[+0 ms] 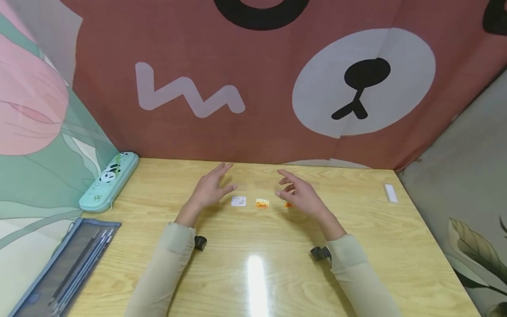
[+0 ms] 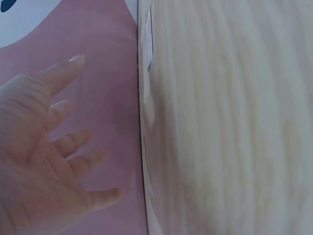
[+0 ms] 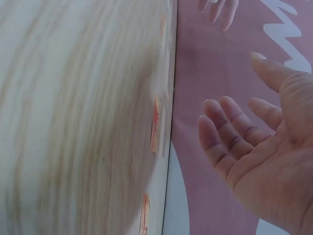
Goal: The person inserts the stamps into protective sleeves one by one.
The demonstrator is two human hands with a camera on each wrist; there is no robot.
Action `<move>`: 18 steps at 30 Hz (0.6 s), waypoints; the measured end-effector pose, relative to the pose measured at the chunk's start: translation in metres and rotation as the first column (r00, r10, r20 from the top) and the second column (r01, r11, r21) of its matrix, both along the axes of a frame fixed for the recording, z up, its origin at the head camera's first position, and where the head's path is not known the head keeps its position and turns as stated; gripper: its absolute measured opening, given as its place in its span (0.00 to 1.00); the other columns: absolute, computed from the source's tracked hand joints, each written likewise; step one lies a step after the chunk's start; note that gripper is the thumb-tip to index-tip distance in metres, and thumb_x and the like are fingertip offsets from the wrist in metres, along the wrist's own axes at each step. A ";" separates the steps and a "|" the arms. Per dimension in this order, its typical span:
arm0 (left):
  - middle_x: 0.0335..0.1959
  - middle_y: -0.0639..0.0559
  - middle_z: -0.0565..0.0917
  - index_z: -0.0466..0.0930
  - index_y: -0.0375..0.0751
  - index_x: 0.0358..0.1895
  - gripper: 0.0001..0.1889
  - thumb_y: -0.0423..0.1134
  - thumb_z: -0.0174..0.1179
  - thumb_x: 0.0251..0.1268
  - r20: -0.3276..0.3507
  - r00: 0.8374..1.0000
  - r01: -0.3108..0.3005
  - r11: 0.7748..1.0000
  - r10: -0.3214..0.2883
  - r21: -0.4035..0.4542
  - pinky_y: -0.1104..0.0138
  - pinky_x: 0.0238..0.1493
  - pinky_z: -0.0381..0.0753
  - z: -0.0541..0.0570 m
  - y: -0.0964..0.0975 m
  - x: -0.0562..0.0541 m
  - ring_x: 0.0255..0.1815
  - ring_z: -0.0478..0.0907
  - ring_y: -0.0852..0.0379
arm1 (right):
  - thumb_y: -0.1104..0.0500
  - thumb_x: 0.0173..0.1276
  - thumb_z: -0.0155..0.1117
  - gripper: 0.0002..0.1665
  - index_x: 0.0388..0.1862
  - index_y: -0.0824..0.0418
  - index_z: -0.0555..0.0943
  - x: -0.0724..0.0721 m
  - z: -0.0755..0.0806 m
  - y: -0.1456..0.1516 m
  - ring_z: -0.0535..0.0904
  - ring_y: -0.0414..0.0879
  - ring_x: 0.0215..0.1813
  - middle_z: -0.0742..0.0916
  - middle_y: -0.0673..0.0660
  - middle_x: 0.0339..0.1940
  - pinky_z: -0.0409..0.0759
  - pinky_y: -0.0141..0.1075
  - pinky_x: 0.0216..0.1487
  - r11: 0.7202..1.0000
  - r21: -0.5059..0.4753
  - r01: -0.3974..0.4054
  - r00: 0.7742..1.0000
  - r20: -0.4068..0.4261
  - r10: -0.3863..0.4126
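Observation:
My left hand (image 1: 209,190) is held over the table, fingers spread and thumb out, with nothing in it. To its right lies a small white card (image 1: 238,201) with a faint print, also seen edge-on in the left wrist view. Beside that is a small orange-and-white card (image 1: 262,203). My right hand (image 1: 304,197) hovers palm inward, its fingers loosely bent around nothing. Below its fingertips another orange card (image 1: 288,204) is partly hidden. The right wrist view shows orange cards (image 3: 155,125) lying in a row on the tabletop.
A mint panda pencil case (image 1: 108,181) lies at the back left. In front of it is a mesh zip pouch (image 1: 75,268) holding several pencils or pens. A small white block (image 1: 390,193) sits near the right edge. A printed cloth (image 1: 261,88) hangs along the table's back.

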State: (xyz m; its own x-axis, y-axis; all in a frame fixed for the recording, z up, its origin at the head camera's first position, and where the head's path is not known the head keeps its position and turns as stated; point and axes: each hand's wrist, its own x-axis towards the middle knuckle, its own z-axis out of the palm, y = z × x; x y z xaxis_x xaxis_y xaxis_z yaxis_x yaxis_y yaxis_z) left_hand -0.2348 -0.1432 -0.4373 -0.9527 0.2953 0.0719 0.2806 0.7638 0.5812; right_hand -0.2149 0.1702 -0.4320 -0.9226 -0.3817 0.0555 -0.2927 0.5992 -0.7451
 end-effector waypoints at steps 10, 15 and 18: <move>0.79 0.38 0.64 0.70 0.52 0.74 0.31 0.50 0.64 0.71 0.103 0.994 -0.026 1.000 0.027 -0.008 0.40 0.77 0.60 -0.003 -0.002 -0.007 0.78 0.62 0.35 | 0.52 0.72 0.67 0.35 0.76 0.53 0.69 0.001 -0.002 -0.015 0.84 0.53 0.53 0.85 0.62 0.59 0.86 0.44 0.47 0.999 0.048 -0.015 1.000 0.019 0.014; 0.80 0.35 0.60 0.72 0.52 0.73 0.29 0.50 0.63 0.71 0.119 0.992 -0.028 0.999 0.033 -0.038 0.34 0.76 0.57 -0.002 -0.001 -0.008 0.78 0.58 0.29 | 0.52 0.73 0.66 0.31 0.73 0.54 0.73 -0.001 -0.007 -0.024 0.85 0.51 0.51 0.87 0.59 0.56 0.86 0.42 0.45 0.997 0.072 -0.031 0.999 0.013 0.030; 0.81 0.34 0.57 0.72 0.54 0.73 0.29 0.51 0.63 0.71 0.127 0.991 -0.025 0.997 0.035 -0.074 0.30 0.75 0.54 -0.002 0.001 -0.010 0.78 0.56 0.26 | 0.52 0.74 0.65 0.29 0.72 0.54 0.75 -0.002 -0.008 -0.030 0.86 0.49 0.48 0.88 0.55 0.52 0.85 0.39 0.42 0.996 0.079 -0.038 0.999 0.023 0.036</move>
